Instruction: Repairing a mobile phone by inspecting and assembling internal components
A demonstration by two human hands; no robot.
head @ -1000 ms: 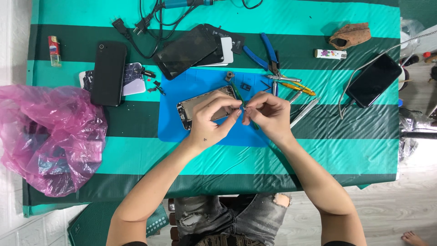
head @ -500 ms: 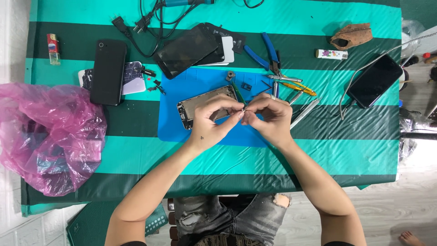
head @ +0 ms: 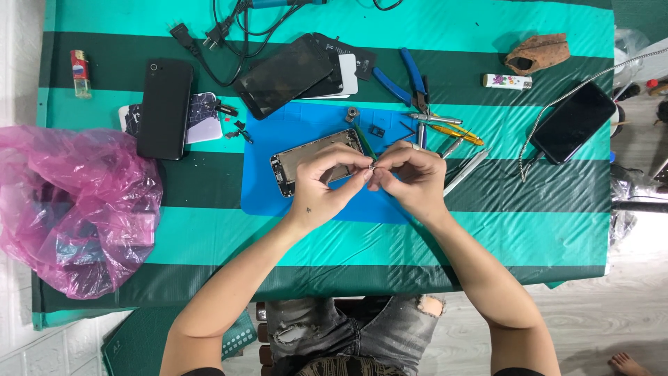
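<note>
Nothing moved: tiny part (head: 374, 168) pinched between both hands.

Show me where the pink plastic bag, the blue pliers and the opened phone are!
pink plastic bag (head: 76, 209), head view, middle of the crumpled plastic.
blue pliers (head: 410, 73), head view, on one blue handle.
opened phone (head: 299, 161), head view, on its bare inside, left of the hands.

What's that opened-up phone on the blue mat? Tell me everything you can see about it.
The opened phone body is a flat, rectangular, silvery metal-looking shell with its screen off, so small dark inner parts show. It lies tilted on the blue mat, its right end a little higher in the picture. The left hand covers its lower right part; whether it touches the shell cannot be told. Both hands pinch a tiny part just beside it.
</note>
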